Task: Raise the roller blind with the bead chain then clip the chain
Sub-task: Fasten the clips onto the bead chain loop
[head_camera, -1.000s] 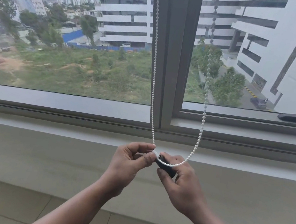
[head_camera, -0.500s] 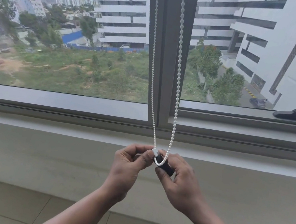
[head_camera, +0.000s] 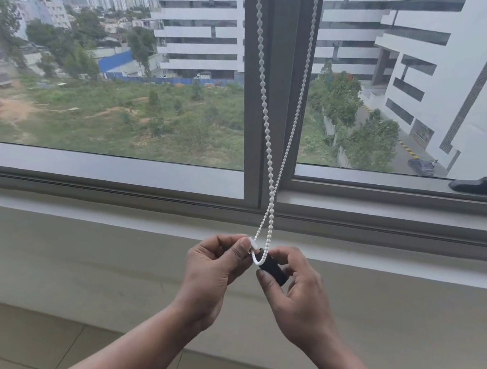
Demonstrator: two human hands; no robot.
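A white bead chain (head_camera: 265, 117) hangs in two strands down the grey window mullion (head_camera: 269, 76) and ends in a narrow loop just below the sill. My left hand (head_camera: 211, 270) pinches the bottom of the loop at a small white connector (head_camera: 253, 245) between thumb and forefinger. My right hand (head_camera: 294, 300) holds a small black clip (head_camera: 274, 272) right against the loop's lowest beads. The two hands almost touch. The roller blind itself is out of view above; the glass is uncovered.
A black window handle (head_camera: 482, 187) lies on the right frame rail. A pale ledge (head_camera: 72, 208) runs under the window, above a plain wall (head_camera: 63, 267) and a tiled floor (head_camera: 20, 337). Buildings and green ground show through the glass.
The chain's right strand has swung left from a wide loop to hang close beside the left strand. Both hands have stayed at the loop's bottom, the right hand's fingers a little more spread.
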